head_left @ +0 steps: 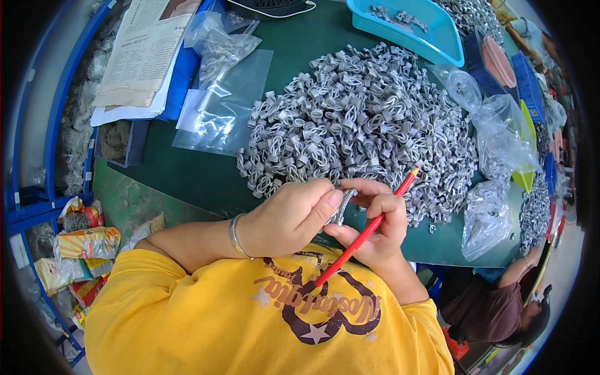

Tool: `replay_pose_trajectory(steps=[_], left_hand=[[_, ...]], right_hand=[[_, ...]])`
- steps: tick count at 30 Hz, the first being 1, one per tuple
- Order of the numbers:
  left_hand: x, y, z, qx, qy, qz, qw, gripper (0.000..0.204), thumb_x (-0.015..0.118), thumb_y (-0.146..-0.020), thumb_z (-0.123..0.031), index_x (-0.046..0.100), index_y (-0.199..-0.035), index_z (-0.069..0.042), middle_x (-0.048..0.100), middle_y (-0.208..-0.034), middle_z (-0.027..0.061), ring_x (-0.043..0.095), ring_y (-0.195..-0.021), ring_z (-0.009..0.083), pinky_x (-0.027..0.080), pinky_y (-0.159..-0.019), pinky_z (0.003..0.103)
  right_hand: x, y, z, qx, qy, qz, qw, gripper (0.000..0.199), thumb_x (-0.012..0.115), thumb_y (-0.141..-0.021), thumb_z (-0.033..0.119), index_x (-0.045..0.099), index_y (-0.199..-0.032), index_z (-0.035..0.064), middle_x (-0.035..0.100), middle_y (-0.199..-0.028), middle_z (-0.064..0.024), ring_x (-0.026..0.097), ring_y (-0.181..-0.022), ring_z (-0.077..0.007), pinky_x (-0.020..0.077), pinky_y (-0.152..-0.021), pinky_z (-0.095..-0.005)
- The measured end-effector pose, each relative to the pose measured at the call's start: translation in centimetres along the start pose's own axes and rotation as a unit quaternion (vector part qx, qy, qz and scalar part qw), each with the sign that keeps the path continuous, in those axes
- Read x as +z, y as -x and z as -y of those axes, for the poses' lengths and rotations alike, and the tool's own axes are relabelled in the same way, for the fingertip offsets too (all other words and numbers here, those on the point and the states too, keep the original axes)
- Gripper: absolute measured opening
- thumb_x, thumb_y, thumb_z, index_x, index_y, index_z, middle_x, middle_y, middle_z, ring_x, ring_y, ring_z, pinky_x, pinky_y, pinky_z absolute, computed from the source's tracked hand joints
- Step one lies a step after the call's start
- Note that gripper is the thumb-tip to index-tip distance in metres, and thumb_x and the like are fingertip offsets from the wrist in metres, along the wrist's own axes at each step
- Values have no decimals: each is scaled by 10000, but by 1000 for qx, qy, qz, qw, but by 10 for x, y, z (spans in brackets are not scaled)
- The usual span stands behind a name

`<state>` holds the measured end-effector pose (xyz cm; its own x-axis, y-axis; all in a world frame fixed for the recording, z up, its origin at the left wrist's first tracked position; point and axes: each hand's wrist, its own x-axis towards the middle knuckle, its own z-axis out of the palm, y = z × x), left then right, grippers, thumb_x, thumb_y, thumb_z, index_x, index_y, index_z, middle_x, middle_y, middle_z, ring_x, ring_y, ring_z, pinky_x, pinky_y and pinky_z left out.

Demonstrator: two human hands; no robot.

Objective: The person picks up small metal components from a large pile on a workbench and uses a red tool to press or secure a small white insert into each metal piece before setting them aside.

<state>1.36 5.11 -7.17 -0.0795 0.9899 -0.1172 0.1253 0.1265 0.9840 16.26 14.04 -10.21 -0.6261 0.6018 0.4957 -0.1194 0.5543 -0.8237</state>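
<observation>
Farthest to the left of the fingers stands a blue rack [52, 144], and nearer, below their level, lie colourful packets [89, 242]. Up and to the left of the fingers, a folded newspaper [140, 56] rests on white sheets and something blue, with a small grey box [136, 140] just below it. Closer in, still above and left, a flat clear plastic bag [225, 112] lies on the green table [200, 172]. The person's left hand [284, 215], with a metal bracelet [233, 234] at its wrist, is curled, thumb and fingers closed on a curved grey metal piece [340, 211]; some of its fingertips are hidden. That piece sits between the two hands, in front of the yellow shirt [187, 306]. Beyond the fingers spreads a large heap of looped grey metal parts [369, 119]. The right hand [384, 219] is bent nearly shut, thumb and forefinger at the piece's right side, while a red pencil [350, 250] is gripped slantwise among its fingers, its tip up and to the right. Past the heap, up and right of the fingers, is a turquoise basket [409, 44]; farther right lie crumpled clear bags [500, 134], and below these, another person [487, 312] in a dark top.
</observation>
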Motion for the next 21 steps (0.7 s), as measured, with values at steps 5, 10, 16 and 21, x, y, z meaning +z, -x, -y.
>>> replay_pose_trajectory(steps=[5, 10, 16, 21], left_hand=[[1, -3, 4, 52, -69, -7, 996, 241, 426, -938, -165, 442, -760, -3, 475, -574, 160, 513, -522, 345, 376, -468, 396], [1, -9, 4, 84, -125, -34, 988, 238, 432, -935, -171, 439, -762, -9, 480, -576, 171, 518, -522, 364, 383, -464, 422], [-1, -12, 8, 95, -170, -56, 979, 253, 411, -949, -187, 488, -797, 0, 501, -570, 134, 550, -501, 286, 401, -463, 337], [0, -10, -1, 25, -62, -73, 995, 237, 436, -943, -184, 459, -775, -18, 517, -546, 125, 548, -486, 284, 403, -451, 357]], right_hand=[[2, 8, -2, 15, -23, -10, 1000, 521, 842, -615, 212, 371, -780, 61, 607, -975, -228, 620, -739, -195, 519, -612, -268], [9, 8, -1, -89, -4, 11, 996, 498, 823, -630, 109, 371, -830, 56, 577, -1013, -266, 611, -835, -329, 517, -659, -352], [7, 10, -1, 5, -52, 14, 999, 456, 792, -658, 46, 377, -848, 39, 548, -1091, -308, 629, -878, -289, 533, -722, -328], [14, 13, 1, 59, -136, -71, 986, 378, 699, -722, -50, 365, -882, 25, 560, -1083, -285, 631, -902, -255, 528, -769, -321]])
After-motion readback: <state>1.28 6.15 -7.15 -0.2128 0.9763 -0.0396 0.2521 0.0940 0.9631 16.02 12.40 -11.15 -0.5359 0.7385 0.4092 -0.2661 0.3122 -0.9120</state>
